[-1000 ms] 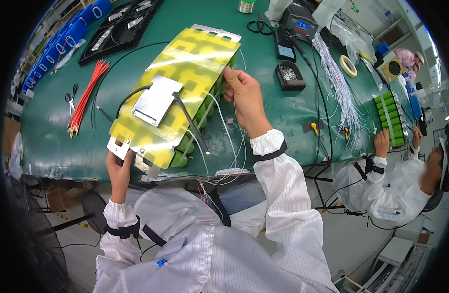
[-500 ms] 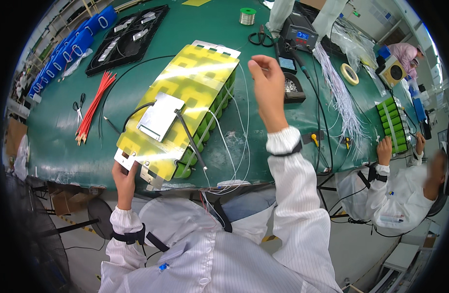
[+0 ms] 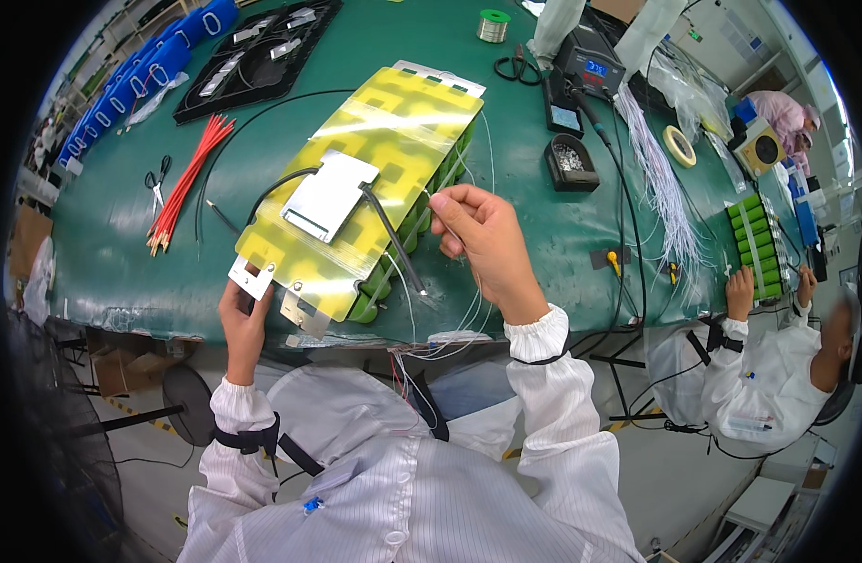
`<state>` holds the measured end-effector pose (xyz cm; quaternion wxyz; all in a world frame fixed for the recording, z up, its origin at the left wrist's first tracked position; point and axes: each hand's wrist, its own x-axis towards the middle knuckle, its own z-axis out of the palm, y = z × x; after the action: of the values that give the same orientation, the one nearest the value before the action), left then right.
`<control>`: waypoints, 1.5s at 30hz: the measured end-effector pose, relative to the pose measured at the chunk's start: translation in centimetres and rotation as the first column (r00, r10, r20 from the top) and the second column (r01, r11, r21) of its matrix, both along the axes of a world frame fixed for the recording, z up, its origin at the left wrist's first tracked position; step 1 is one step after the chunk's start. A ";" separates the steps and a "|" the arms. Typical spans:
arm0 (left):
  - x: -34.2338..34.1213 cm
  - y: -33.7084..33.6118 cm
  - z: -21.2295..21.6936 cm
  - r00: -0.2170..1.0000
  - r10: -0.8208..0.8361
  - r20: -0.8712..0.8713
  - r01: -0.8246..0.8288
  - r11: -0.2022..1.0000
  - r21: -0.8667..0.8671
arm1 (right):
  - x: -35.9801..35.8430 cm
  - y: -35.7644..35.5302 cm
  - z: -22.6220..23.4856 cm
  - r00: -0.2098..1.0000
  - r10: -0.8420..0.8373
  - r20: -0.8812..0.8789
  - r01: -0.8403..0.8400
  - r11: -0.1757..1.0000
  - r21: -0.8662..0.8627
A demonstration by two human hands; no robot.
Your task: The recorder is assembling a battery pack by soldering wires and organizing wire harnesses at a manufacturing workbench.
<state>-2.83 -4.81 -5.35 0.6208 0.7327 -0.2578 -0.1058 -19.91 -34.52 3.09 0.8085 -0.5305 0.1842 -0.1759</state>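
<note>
A battery pack (image 3: 379, 122) of green cylindrical cells lies at a slant on the bench, topped by a translucent yellow sheet. On the sheet sits a silver circuit module (image 3: 329, 197) with thick black leads. My left hand (image 3: 244, 319) grips the pack's near left corner by the metal plate there, its fingers partly hidden underneath. At the pack's right side, my right hand (image 3: 487, 239) is closed in a pinch on a thin white wire (image 3: 476, 298). Other white wires trail from that side over the bench's front edge.
Red wires (image 3: 194, 183) and scissors (image 3: 157, 185) lie left; a black tray (image 3: 262, 56) stands behind. Rightward are a soldering station (image 3: 588, 70), solder spool (image 3: 493, 26), small parts box (image 3: 572, 161), white wire bundle (image 3: 651, 174) and tape roll (image 3: 678, 145). A co-worker (image 3: 773, 375) handles another pack.
My right hand has come down and left from above the bench to the pack's side, its fingers now pinched on a wire. My left hand stays at the corner. The view has shifted slightly.
</note>
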 end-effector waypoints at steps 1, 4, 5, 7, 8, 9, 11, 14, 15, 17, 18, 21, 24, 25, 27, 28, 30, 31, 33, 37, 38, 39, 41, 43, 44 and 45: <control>0.0 0.1 -0.1 1.000 -0.001 0.010 0.001 1.000 -0.007 | 0.1 0.1 -0.2 1.000 -0.027 -0.004 0.026 0.999 -0.035; -0.2 -0.1 0.1 1.000 0.001 -0.003 -0.001 1.000 0.002 | 0.8 0.6 -1.0 0.992 -0.126 0.021 0.127 0.952 -0.279; -0.3 -0.1 0.3 1.000 0.001 -0.003 -0.001 1.000 0.000 | 1.1 0.7 -1.2 0.992 -0.125 0.021 0.126 0.951 -0.281; -0.3 -0.3 0.5 1.000 -0.003 -0.019 0.003 1.000 -0.008 | 1.4 0.6 -1.7 0.988 -0.142 0.061 0.154 0.943 -0.296; -0.4 -0.3 0.5 1.000 0.000 -0.022 0.000 1.000 -0.007 | 1.5 0.8 -1.8 0.988 -0.139 0.058 0.151 0.943 -0.296; -0.3 -0.4 0.4 1.000 0.001 0.000 -0.001 1.000 -0.012 | 1.6 1.1 -1.9 0.983 -0.173 0.068 0.186 0.931 -0.315; -0.2 -0.4 0.3 1.000 0.006 0.017 -0.005 1.000 -0.014 | 1.5 1.3 -1.9 0.976 -0.204 0.073 0.216 0.917 -0.334; -0.2 -0.5 0.5 0.999 0.026 0.019 -0.026 0.999 0.022 | 1.4 1.8 -1.5 0.972 -0.233 0.008 0.218 0.896 -0.387; -0.2 -0.5 0.5 0.999 0.015 0.030 -0.015 1.000 0.021 | 1.2 2.1 -1.6 0.934 -0.335 0.120 0.339 0.734 -0.588; -0.6 -0.6 0.7 1.000 0.013 0.027 -0.013 1.000 0.002 | -0.1 2.7 -1.0 0.848 -0.410 0.334 0.476 0.317 -0.820; -0.6 -0.8 0.7 0.999 0.027 0.025 -0.027 1.000 -0.001 | -1.0 3.4 -0.6 0.855 -0.398 0.333 0.470 0.321 -0.822; -0.6 -0.9 0.8 0.998 0.000 0.055 0.003 0.999 -0.054 | -2.7 6.0 -0.1 0.876 -0.385 0.291 0.411 0.281 -0.867; -0.7 -0.7 1.1 0.999 -0.009 0.036 0.010 0.999 -0.033 | -2.0 8.2 -0.2 0.973 -0.207 0.103 0.231 0.888 -0.397; -0.8 -0.6 1.2 0.999 -0.003 0.033 0.004 0.999 -0.035 | -1.8 8.3 -0.4 0.978 -0.194 0.072 0.206 0.887 -0.413; -0.8 -0.6 1.2 0.999 -0.011 0.047 0.013 1.000 -0.023 | -1.5 8.7 -0.3 0.977 -0.208 0.056 0.215 0.919 -0.330; -0.8 -0.5 1.3 0.999 -0.006 0.043 0.007 1.000 -0.027 | -1.4 8.7 -0.4 0.978 -0.202 0.053 0.208 0.919 -0.334; -0.8 -0.4 1.5 1.000 -0.011 0.017 0.011 0.999 -0.035 | -1.3 8.4 -1.0 0.983 -0.180 0.038 0.184 0.967 -0.175; -0.7 -0.3 1.4 1.000 -0.005 0.013 0.006 0.999 -0.038 | -0.9 8.3 -1.6 0.983 -0.183 0.027 0.184 0.960 -0.211; -0.6 -0.3 1.4 1.000 -0.002 0.011 0.003 0.999 -0.049 | -0.3 7.9 -2.3 0.985 -0.167 0.044 0.173 0.965 -0.197; -0.5 -0.3 1.5 0.999 -0.036 0.031 0.035 0.999 0.021 | -0.5 7.0 -2.4 0.995 -0.099 -0.027 0.090 0.970 -0.225; -0.2 -0.3 1.5 0.999 -0.028 0.032 0.027 0.999 0.020 | -0.6 7.1 -2.2 0.995 -0.091 -0.027 0.083 0.971 -0.226; -0.1 -0.4 1.7 0.997 -0.078 0.014 0.078 0.997 -0.004 | -0.7 7.3 -1.7 0.990 -0.124 -0.059 0.106 0.964 -0.244; -0.3 -0.5 3.0 0.957 -0.225 -0.185 0.195 0.966 -0.169 | -1.1 8.6 -0.9 0.972 -0.227 -0.057 0.197 0.926 -0.321; -0.4 -0.7 4.5 0.946 -0.292 -0.141 0.256 0.939 -0.227 | -2.4 9.8 -1.0 0.939 -0.343 0.025 0.316 0.834 -0.453; -0.6 -0.8 5.2 0.931 -0.354 -0.093 0.318 0.907 -0.275 | -3.0 10.4 -1.2 0.890 -0.439 0.123 0.428 0.712 -0.556; -0.6 -1.2 5.9 0.911 -0.396 -0.117 0.350 0.890 -0.291 | -3.4 11.1 -1.3 0.895 -0.429 0.121 0.419 0.718 -0.556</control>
<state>-3.41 -5.97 0.59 0.7008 0.5679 -0.3509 -0.2515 -23.31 -23.41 1.83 0.5496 -0.6918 0.2464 -0.3983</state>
